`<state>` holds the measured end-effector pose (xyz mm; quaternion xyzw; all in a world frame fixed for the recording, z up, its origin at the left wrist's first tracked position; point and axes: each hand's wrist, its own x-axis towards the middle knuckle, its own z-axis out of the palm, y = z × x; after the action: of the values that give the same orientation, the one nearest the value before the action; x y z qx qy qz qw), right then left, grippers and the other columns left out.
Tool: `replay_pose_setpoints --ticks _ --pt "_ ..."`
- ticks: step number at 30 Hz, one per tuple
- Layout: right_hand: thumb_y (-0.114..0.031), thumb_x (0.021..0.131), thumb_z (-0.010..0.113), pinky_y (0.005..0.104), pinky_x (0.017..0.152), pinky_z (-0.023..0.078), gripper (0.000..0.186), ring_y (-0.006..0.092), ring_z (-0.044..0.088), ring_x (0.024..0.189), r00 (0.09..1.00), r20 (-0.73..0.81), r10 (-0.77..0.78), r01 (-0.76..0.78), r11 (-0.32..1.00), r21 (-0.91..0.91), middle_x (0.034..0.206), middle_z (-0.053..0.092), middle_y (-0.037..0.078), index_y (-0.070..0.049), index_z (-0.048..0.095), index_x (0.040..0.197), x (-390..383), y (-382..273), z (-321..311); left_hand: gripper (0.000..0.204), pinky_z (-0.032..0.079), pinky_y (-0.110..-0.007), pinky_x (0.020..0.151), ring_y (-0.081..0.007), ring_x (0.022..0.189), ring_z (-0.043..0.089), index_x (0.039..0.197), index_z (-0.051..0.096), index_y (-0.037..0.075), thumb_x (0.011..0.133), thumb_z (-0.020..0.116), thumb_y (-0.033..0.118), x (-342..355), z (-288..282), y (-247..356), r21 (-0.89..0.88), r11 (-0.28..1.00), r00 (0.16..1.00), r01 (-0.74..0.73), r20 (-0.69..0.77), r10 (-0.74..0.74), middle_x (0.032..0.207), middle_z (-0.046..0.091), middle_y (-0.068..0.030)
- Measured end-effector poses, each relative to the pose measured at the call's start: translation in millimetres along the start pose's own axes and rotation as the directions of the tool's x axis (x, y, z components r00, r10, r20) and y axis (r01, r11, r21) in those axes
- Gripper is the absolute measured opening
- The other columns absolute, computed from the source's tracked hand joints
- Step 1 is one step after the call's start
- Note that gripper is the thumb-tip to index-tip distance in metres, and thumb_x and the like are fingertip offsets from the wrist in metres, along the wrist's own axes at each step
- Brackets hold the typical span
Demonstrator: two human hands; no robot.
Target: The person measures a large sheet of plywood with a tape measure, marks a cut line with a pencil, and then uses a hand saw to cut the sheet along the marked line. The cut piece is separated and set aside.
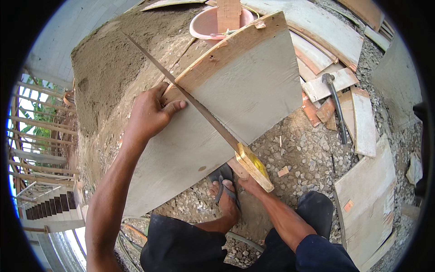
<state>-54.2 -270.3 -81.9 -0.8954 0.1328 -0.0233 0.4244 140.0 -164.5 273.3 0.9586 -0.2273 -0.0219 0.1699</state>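
Observation:
A large grey-faced board (258, 81) with a bare wood band along its upper edge tilts across the centre. My left hand (156, 109) grips that edge, thumb on the board's face, fingertips partly hidden behind it. A long handsaw blade (205, 113) crosses the board just right of my thumb, reaching past the edge toward the upper left. My right hand (249, 183) is closed on the saw's yellowish wooden handle (253, 165), which partly hides the fingers, below the board's lower edge.
A pink tub (201, 22) holding a wooden piece stands behind the board, beside a sand heap (104, 63). A hammer (339, 109) rests among board offcuts (364, 127) at the right. Another panel (364, 190) lies lower right. My sandaled foot (224, 204) is on gravel; hoses (244, 238) lie behind it.

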Motion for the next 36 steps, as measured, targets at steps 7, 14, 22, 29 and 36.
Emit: replay_pose_setpoints --ticks 7,14,22,29,36 --pt "-0.032 0.067 0.078 0.0432 0.1 0.043 0.081 0.0401 0.052 0.118 0.95 0.24 0.198 -0.215 0.976 0.045 0.127 0.052 0.028 0.006 0.044 0.13 4.1 -31.9 -37.9 0.05 0.05 -0.04 0.062 -0.0291 0.063 0.067 0.098 0.066 -0.002 0.075 0.076 0.042 8.6 0.5 -10.3 0.097 0.994 0.998 -0.039 -0.05 0.044 0.07 0.066 -0.0188" --pt "-0.027 0.063 0.078 0.0407 0.107 0.037 0.094 0.0414 0.038 0.131 0.857 0.385 0.343 -0.269 0.934 -0.233 0.14 0.04 0.03 0.008 0.035 0.139 24.4 -1.1 -61.4 0.058 0.051 -0.041 0.076 -0.0316 0.086 0.068 0.114 0.064 0.004 0.075 0.073 0.046 24.1 3.4 -17.5 0.197 0.978 0.994 0.068 -0.092 -0.051 0.088 0.07 -0.017" --pt "-0.029 0.071 0.08 0.0466 0.102 0.038 0.088 0.0395 0.044 0.124 0.967 -0.032 -0.254 0.254 0.967 0.011 0.133 0.044 0.026 0.002 0.035 0.14 -17.3 -66.5 -173.1 0.047 0.048 -0.046 0.075 -0.0344 0.089 0.064 0.106 0.059 0.006 0.078 0.069 0.043 26.1 19.1 -26.7 0.197 0.979 0.969 0.059 -0.246 -0.009 0.089 0.068 -0.0144" --pt "-0.022 0.085 0.068 0.0401 0.076 0.048 0.066 0.0321 0.062 0.089 0.747 -0.363 -0.557 0.649 0.728 0.219 0.099 0.063 0.022 0.006 0.04 0.138 -9.5 -113.3 -173.2 0.045 0.044 -0.049 0.081 -0.0367 0.091 0.062 0.108 0.055 0.007 0.08 0.068 0.04 11.1 19.0 -10.0 0.252 0.961 0.95 0.115 -0.31 -0.032 0.092 0.066 -0.0153" --pt "-0.021 0.083 0.069 0.0345 0.076 0.052 0.06 0.0279 0.066 0.084 0.809 -0.296 -0.509 0.584 0.629 0.513 0.096 0.064 0.022 0.006 0.045 0.131 7.5 -138.9 -203.7 0.045 0.047 -0.045 0.079 -0.0365 0.091 0.062 0.104 0.058 0.008 0.078 0.07 0.042 36.5 22.0 -27.2 0.145 0.977 0.968 0.159 -0.217 -0.125 0.091 0.067 -0.0148"
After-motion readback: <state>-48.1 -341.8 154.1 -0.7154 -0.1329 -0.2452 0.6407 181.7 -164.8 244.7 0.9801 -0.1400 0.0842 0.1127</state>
